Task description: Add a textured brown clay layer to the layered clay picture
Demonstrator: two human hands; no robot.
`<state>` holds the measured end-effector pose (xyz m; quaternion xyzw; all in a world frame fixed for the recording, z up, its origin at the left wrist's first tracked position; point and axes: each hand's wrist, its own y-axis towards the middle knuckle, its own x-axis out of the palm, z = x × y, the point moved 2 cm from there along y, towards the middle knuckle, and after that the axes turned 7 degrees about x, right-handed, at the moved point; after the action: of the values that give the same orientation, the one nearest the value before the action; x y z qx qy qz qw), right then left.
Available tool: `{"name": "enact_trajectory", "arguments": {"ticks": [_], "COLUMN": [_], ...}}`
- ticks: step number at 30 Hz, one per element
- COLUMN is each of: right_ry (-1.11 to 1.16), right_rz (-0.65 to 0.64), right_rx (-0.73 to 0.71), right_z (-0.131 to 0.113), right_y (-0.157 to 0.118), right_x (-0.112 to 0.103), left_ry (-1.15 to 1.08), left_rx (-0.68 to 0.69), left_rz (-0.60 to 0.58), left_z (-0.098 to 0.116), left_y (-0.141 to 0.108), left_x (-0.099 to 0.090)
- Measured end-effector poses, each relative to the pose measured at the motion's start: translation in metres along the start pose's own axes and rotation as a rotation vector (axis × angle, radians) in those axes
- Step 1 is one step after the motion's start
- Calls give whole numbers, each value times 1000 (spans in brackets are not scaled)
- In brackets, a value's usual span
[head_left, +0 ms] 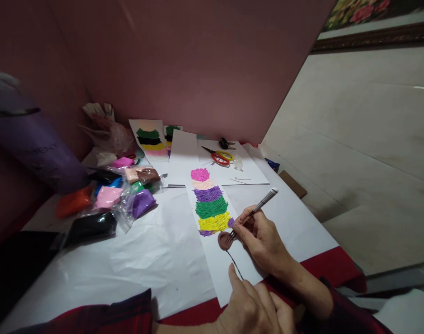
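Note:
My right hand (266,241) grips a fork (265,199) with a striped handle. Its tines touch a flat brown clay disc (223,241) on a strip of white paper (215,269). From the disc a thin dark line runs down the paper. My left hand (252,306) rests on the lower part of the strip with its index finger stretched out beside the line and the other fingers partly bent. Above the disc lie textured clay bands in yellow (215,223), green, purple and pale pink, topped by a bright pink patch (200,174). A small purple clay piece (231,223) sits near my right fingertips.
Bagged clay packs in several colours (109,197) are heaped at the left, near a large purple bottle (34,148). Scissors (221,157) and thin pins lie on white sheets at the back. Other clay-banded papers (149,141) lean near the pink wall.

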<state>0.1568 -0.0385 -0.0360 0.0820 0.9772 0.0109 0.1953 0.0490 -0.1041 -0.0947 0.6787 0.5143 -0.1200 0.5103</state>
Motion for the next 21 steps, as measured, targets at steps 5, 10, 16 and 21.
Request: {"name": "enact_trajectory", "arguments": {"ticks": [5, 10, 16, 21], "right_ry": [-19, -92, -66, -45], "right_rz": [23, 61, 90, 124], "right_rx": [-19, -12, 33, 47], "right_z": [2, 1, 1, 0], "right_y": [2, 5, 10, 12], "right_x": [-1, -5, -6, -6], "left_ry": [-18, -38, -42, -26], "left_rx": [12, 24, 36, 40], "left_rz": [-18, -42, -53, -43], "left_z": [2, 0, -4, -4], "left_y": [-1, 1, 2, 2], "left_x": [2, -1, -5, -4]}}
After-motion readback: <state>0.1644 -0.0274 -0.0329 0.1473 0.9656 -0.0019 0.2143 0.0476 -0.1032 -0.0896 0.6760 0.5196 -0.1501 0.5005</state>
